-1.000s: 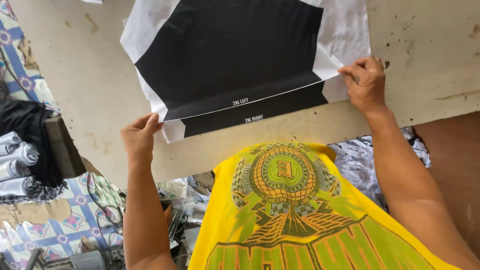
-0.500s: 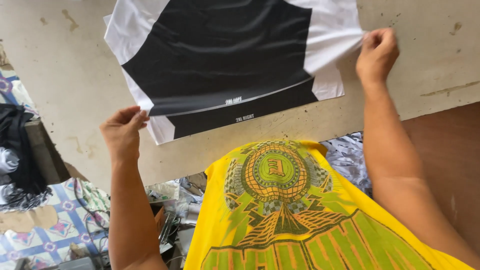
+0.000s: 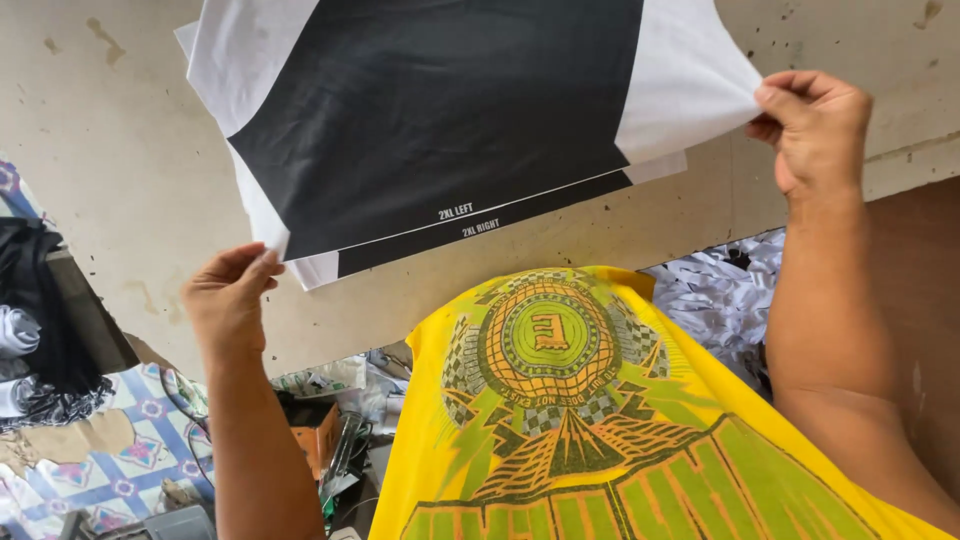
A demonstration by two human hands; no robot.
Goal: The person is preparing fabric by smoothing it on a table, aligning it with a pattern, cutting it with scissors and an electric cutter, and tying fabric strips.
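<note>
A large white sheet printed with a big black shape (image 3: pixel 440 110) is lifted off the pale table (image 3: pixel 120 170). My left hand (image 3: pixel 228 300) pinches its near left corner. My right hand (image 3: pixel 815 125) pinches its right corner, raised above the table. A second sheet of the same kind (image 3: pixel 500 225) lies directly beneath, its black band and white edges showing along the near side. My yellow shirt with a green and orange print (image 3: pixel 560 400) fills the lower middle of the head view.
Crumpled white paper scraps (image 3: pixel 720 290) pile below the table edge at the right. Under the table at left lie clutter, an orange box (image 3: pixel 315 440), black cloth (image 3: pixel 45 300) and a patterned tiled floor (image 3: pixel 110 470). A brown surface (image 3: pixel 920 300) is at the right.
Both hands have lifted the top sheet higher and shifted it right. The right hand rose from the table edge; the view has moved closer.
</note>
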